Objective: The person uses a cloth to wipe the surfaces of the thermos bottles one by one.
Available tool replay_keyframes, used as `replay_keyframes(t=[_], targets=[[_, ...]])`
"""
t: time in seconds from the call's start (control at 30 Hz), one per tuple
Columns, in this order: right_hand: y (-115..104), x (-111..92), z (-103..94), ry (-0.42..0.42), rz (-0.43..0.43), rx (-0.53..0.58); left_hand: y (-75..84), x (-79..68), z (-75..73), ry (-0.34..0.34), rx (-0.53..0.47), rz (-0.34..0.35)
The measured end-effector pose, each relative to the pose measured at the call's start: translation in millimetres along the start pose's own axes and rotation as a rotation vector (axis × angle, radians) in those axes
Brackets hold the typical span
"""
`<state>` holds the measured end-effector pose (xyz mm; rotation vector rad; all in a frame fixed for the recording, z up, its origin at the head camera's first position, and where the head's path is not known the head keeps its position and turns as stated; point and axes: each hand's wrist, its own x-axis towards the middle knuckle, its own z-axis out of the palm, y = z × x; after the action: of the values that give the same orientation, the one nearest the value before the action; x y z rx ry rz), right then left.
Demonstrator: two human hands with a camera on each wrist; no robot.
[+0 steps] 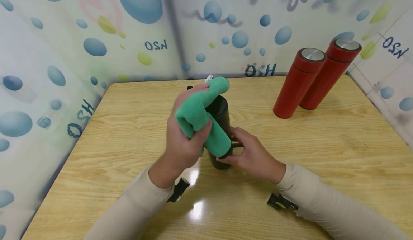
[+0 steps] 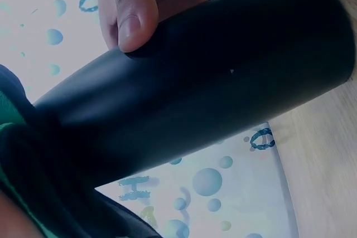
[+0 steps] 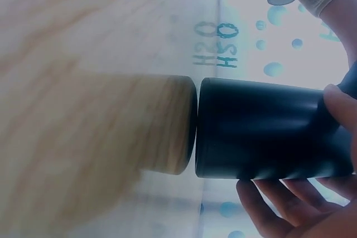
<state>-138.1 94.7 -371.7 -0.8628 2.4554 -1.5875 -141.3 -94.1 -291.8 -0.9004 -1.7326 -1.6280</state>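
Note:
A black flask (image 1: 222,112) is between the two hands above the wooden table, its base close to the tabletop; I cannot tell whether it touches. My left hand (image 1: 184,145) grips a folded green cloth (image 1: 216,137) against the flask's side and near its top. Lower on the flask, my right hand (image 1: 253,155) holds it from the right, thumb and fingers around it. In the left wrist view the right thumb (image 2: 136,26) presses on the flask's dark wall. The right wrist view shows the flask's base (image 3: 209,129) beside its reflection.
Two red flasks (image 1: 300,84) with silver lids stand side by side at the back right of the wooden table (image 1: 135,125). A patterned sheet (image 1: 200,35) with blue bubbles rises behind and at the sides. Something small and white (image 1: 209,78) shows behind the cloth.

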Motion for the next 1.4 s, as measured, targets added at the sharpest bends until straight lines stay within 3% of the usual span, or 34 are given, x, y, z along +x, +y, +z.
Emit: replay_keyframes(t=[0.17, 0.27, 0.4, 0.63, 0.73, 0.87, 1.17, 1.4], targets=[[-1.1, -0.5, -0.7, -0.008, 0.006, 0.002, 0.3, -1.2, -0.9, 0.003, -0.068, -0.086], [-2.0, -0.3, -1.1, -0.010, 0.007, -0.001, -0.1, -1.5, -1.1, 0.005, -0.077, -0.099], [-2.8, 0.1, -1.3, -0.011, 0.005, -0.002, -1.7, -1.0, -1.2, 0.010, -0.069, -0.051], [-2.7, 0.6, -0.8, -0.015, -0.010, -0.002, -3.8, -0.7, -0.5, 0.049, 0.023, 0.104], [-3.1, 0.7, -0.7, -0.016, -0.011, -0.002, -3.7, -0.6, -0.6, 0.048, 0.051, 0.123], [-3.4, 0.7, -0.7, -0.015, -0.002, -0.004, -3.6, -0.3, -1.0, 0.024, 0.035, 0.080], [-1.6, -0.4, -0.3, -0.001, 0.025, -0.007, -5.7, -3.8, 3.7, 0.037, -0.155, -0.096], [-1.0, -0.5, 0.0, 0.007, 0.026, -0.012, -6.8, -4.8, 4.9, 0.053, -0.155, -0.126]])
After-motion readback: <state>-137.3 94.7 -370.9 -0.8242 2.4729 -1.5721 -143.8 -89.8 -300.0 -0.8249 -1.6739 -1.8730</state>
